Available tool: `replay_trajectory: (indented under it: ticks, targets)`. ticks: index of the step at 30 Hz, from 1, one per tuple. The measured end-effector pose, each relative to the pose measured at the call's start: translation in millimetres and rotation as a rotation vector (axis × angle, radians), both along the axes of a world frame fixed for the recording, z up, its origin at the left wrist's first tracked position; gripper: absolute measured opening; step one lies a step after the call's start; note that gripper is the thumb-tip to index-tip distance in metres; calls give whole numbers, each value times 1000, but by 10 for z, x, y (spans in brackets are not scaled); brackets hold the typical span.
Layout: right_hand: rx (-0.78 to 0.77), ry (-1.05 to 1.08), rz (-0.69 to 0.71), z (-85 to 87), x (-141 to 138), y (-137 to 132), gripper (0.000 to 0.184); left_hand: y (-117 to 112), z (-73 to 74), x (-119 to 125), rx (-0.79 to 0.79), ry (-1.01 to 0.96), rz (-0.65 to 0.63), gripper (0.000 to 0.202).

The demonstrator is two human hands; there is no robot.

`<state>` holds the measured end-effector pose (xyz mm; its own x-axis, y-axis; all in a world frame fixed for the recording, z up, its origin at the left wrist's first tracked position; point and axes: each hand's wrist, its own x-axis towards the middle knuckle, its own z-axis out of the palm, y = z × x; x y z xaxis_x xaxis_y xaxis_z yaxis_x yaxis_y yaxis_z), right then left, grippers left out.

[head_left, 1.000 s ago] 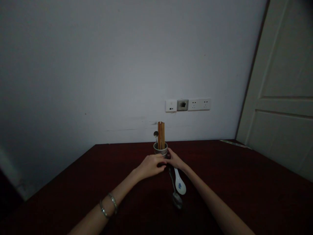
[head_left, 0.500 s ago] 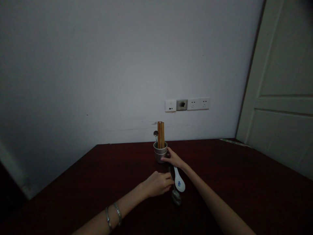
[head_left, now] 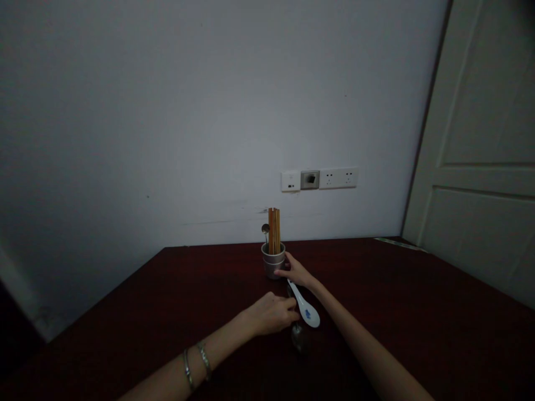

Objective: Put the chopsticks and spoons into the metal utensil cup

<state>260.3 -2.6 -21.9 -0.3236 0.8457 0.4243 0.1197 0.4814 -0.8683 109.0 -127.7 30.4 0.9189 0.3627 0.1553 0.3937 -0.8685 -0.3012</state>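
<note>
My left hand (head_left: 273, 313) is closed on the handle of a metal spoon (head_left: 298, 337), whose bowl points toward me. Beside it lies a white ceramic soup spoon (head_left: 308, 313) with a blue mark in its bowl; its handle end reaches close under my right hand. My right hand (head_left: 297, 272) grips the right side of a grey metal cup (head_left: 271, 268), thumb in front and fingers behind. Upright in the cup stand several wooden chopsticks (head_left: 274, 231). A small round-headed spoon (head_left: 265, 228) also rises from it, at the left.
The dark red table (head_left: 184, 284) runs back to a pale wall (head_left: 209, 139). Sockets and switches (head_left: 320, 179) are mounted there above the cup. A panelled door (head_left: 485, 167) stands at the right. A patterned strip (head_left: 400, 244) lies along the table's back right edge.
The white soup spoon has turned, its handle end swinging left toward the metal spoon. The metal spoon's bowl has shifted slightly left. My right hand stays on the cup.
</note>
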Motion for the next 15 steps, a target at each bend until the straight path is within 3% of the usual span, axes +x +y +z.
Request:
replay_trajectory:
  ticks: [8, 15]
  targets:
    - [-22, 42, 21, -46, -3, 27, 68, -18, 129, -58, 23, -43, -46, 11]
    - [-23, 34, 27, -18, -7, 4, 68, 4, 449, -191, -166, -236, -46, 19]
